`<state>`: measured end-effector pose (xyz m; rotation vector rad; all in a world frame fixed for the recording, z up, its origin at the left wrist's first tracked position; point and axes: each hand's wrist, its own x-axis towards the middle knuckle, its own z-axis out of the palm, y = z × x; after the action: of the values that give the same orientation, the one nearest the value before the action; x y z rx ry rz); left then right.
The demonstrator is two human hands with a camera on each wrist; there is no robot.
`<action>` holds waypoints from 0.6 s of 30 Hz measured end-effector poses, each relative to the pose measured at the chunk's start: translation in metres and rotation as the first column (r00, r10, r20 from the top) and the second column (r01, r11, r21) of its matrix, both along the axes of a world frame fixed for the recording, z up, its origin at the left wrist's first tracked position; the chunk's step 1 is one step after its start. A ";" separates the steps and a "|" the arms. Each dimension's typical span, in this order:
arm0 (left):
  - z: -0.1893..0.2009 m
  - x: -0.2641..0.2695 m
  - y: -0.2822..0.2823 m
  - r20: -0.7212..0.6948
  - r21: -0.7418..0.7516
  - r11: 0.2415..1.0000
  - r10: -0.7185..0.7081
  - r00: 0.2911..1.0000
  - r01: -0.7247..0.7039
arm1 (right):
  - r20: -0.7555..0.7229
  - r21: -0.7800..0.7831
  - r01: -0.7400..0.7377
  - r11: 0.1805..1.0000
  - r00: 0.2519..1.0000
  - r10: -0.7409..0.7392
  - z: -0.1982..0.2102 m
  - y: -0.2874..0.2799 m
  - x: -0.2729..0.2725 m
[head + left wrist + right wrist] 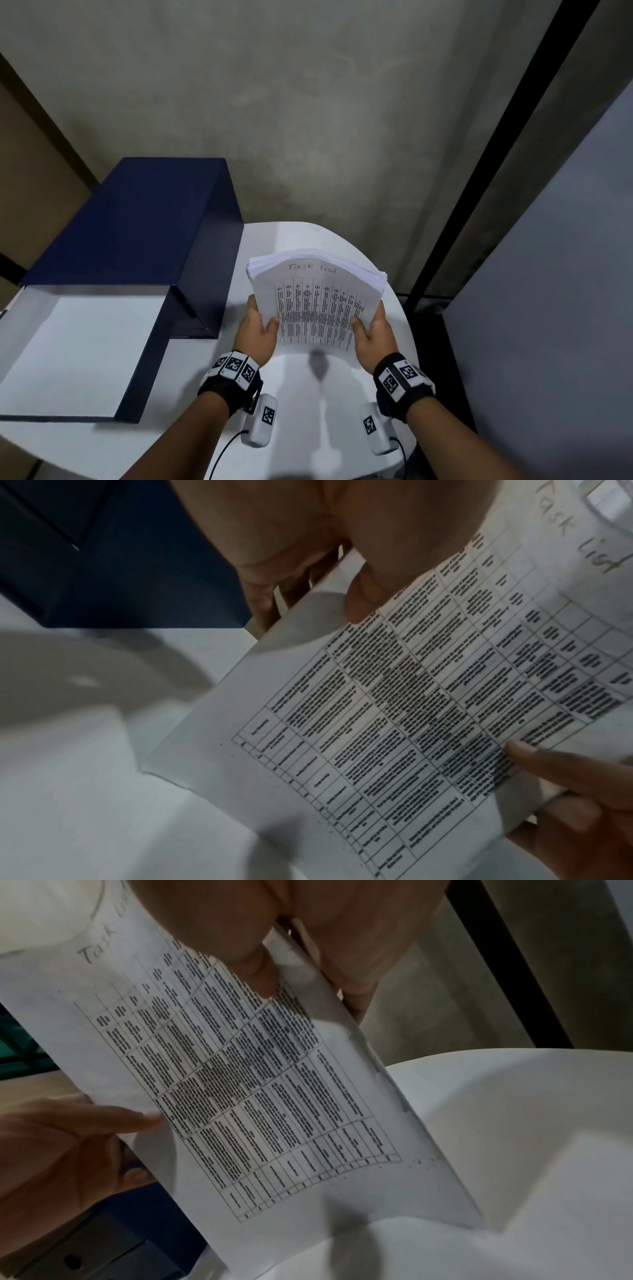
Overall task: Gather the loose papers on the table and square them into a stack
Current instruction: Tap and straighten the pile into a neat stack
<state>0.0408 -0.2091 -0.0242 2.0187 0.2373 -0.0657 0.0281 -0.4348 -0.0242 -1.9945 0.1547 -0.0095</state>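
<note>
My left hand (257,331) and right hand (371,330) pinch the papers (317,301) upright, thumbs in front. I should loosen slightly and tap the bottom edge on the surface (394,329).

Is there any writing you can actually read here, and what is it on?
"Task List": handwritten at the top of the front sheet of the white paper stack.
Printed table below it: too small and blurred to read.
Black-and-white square markers on the wristbands: patterns, not words.
Open dark blue box: no text visible.
</note>
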 end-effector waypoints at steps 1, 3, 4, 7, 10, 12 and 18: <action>0.001 0.000 -0.001 0.004 0.003 1.000 -0.001 1.000 0.001 | 0.006 -0.011 0.012 1.000 1.000 -0.012 0.000 0.000 0.002; 0.003 0.000 0.000 -0.001 -0.019 1.000 -0.008 1.000 0.008 | 0.008 -0.007 0.035 0.999 0.999 -0.035 0.002 0.001 0.006; 0.005 -0.001 0.002 -0.016 -0.031 0.999 -0.012 1.000 0.012 | 0.002 0.004 0.041 0.999 0.999 -0.041 0.004 0.001 0.008; 0.002 -0.005 0.017 -0.052 -0.087 0.995 -0.058 0.997 0.054 | -0.015 0.087 0.031 0.996 0.999 -0.030 0.014 -0.002 0.016; 0.000 -0.018 0.028 -0.090 -0.125 0.985 -0.127 0.988 0.115 | 0.015 0.213 0.057 0.975 0.998 -0.061 0.029 -0.004 0.025; 0.002 -0.029 0.031 -0.081 -0.127 0.987 -0.106 0.991 0.095 | 0.055 0.303 0.057 0.951 0.996 -0.077 0.042 -0.003 0.031; 0.041 -0.044 0.041 0.076 -0.047 0.998 -0.042 0.996 0.046 | 0.118 0.412 -0.011 0.911 0.992 -0.041 0.062 0.005 0.042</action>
<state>-0.0032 -0.1686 0.0170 1.9742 0.1424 -0.0228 0.0701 -0.4297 0.0375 -1.5640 0.0827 -0.1037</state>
